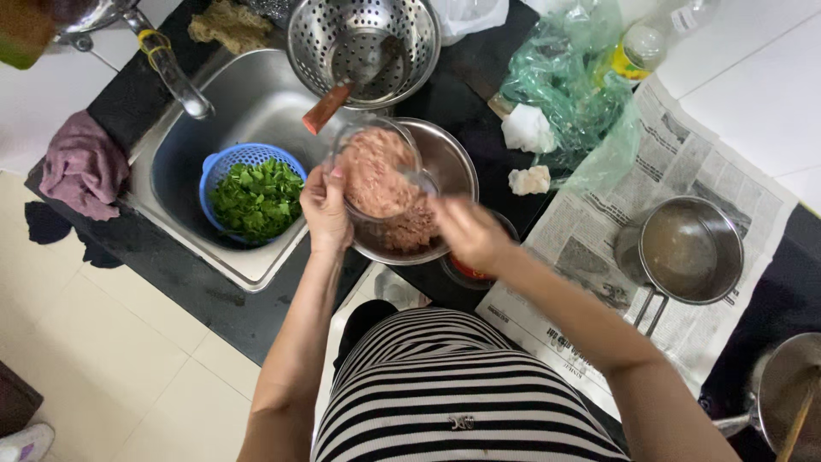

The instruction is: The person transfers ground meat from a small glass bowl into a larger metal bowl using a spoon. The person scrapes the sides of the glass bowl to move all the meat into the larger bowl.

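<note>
While the clear glass bowl of pink minced meat [374,175] tilts over the round steel mixing bowl [445,167] near the black counter's [214,295] front edge, the left hand [326,208] grasps its rim from below, wrist bent upward. The right hand [469,233], fingers curled, reaches into the meat. Beside them, in the steel sink [256,103], sits a blue plastic colander of chopped greens [254,197].

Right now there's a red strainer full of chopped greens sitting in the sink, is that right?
Not quite: the strainer is blue, not red. The head view shows it full of chopped greens, sitting in the sink, as you said.
</note>
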